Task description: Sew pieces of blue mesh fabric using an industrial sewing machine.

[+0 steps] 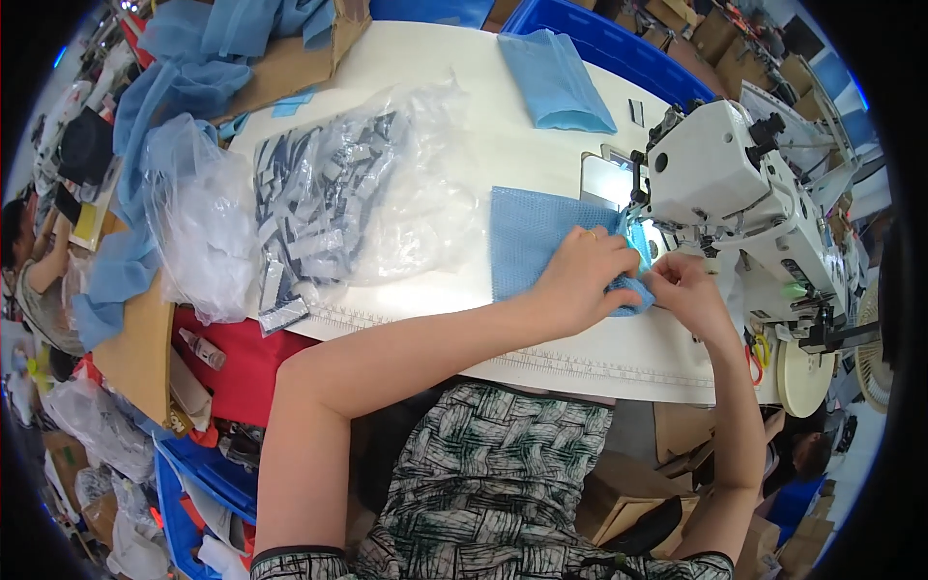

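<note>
A piece of blue mesh fabric lies on the white sewing table, its right edge at the lit needle area of a white sewing machine. My left hand rests over the fabric's right side, fingers curled and gripping a bunched part of it. Close beside it, just below the machine's needle, my right hand has thumb and fingers pinched together at the fabric's edge. What exactly sits between the right fingertips is too small to make out.
A clear plastic bag of dark and white labels lies left of centre. A blue mesh pouch lies at the back, before a blue bin. Blue fabric spills from a cardboard box at the left. Scissors lie at the right edge.
</note>
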Motion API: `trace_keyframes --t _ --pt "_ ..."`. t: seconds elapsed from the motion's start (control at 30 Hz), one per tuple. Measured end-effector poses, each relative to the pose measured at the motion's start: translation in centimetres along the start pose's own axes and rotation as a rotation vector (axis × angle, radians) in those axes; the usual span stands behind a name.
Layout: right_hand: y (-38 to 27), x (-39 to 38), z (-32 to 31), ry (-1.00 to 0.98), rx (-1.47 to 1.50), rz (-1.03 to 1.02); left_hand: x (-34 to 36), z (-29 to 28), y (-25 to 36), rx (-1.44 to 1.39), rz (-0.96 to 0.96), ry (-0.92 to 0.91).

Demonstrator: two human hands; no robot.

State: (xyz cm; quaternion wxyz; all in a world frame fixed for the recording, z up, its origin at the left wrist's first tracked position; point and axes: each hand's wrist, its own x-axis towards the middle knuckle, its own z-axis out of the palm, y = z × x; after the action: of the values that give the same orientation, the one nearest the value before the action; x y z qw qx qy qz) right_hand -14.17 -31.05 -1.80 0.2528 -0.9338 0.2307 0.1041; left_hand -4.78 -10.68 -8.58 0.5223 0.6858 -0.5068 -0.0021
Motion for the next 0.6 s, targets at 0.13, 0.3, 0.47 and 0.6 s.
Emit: trace_keyframes --t 0.13,0.3,0.47,0.6 --pt "-0.2 -0.9 0.1 0.096 0.216 -0.006 0.8 0.3 -0.6 -0.117 0.001 0.139" --pt "-1.3 -1.3 0.2 0.166 0.115 -0.059 2.8 0.6 -0.2 -0.075 -0.346 0.145" --pt "-1.6 -0.8 0.5 0.107 0.092 -0.06 4.2 1.2 -1.5 0.096 -0.167 0.031" --pt "-1.1 -0.5 0.3 0.129 0.116 -0.019 4.0 1.6 -2.0 0.167 -0.106 -0.059"
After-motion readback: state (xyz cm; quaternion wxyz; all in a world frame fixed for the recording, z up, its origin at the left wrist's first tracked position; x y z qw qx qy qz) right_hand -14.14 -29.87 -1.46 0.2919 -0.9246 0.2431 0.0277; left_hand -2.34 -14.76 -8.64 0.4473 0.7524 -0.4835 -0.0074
